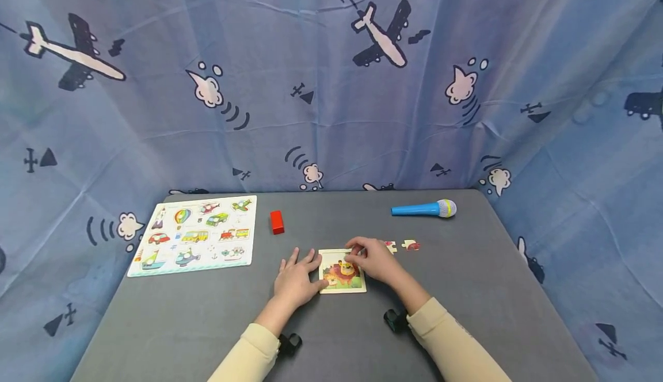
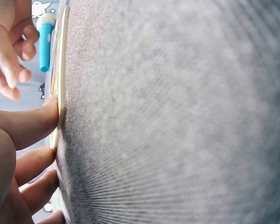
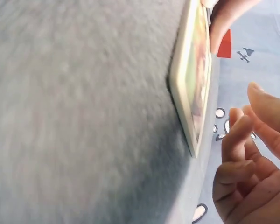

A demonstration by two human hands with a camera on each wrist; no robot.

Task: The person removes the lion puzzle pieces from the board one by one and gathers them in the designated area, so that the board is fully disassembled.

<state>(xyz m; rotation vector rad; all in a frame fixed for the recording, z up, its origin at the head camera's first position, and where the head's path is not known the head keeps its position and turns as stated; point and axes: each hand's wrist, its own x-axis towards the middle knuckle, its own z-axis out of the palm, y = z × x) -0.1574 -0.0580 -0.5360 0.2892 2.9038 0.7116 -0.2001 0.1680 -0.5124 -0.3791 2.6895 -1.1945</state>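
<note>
A small square jigsaw puzzle (image 1: pixel 342 283) with a lion picture lies flat in its pale wooden tray (image 1: pixel 343 291). Along the tray's left side rests my left hand (image 1: pixel 296 281), fingers spread and thumb on the edge; the left wrist view shows the thumb and a finger touching the rim. My right hand (image 1: pixel 374 260) hovers over the puzzle's upper right corner. In the right wrist view its fingers (image 3: pixel 235 172) are loosely bent, the thumb stands apart, and no piece shows between them. Two loose puzzle pieces, one (image 1: pixel 411 245) farther right and one (image 1: pixel 391 247) partly behind the right hand, lie beyond it.
A large picture board (image 1: pixel 199 237) with vehicles lies at the back left of the grey table (image 1: pixel 331 336). A red block (image 1: pixel 277 222) sits right of it. At the back right is a blue toy microphone (image 1: pixel 422 209). A patterned blue curtain (image 1: pixel 279 54) hangs behind.
</note>
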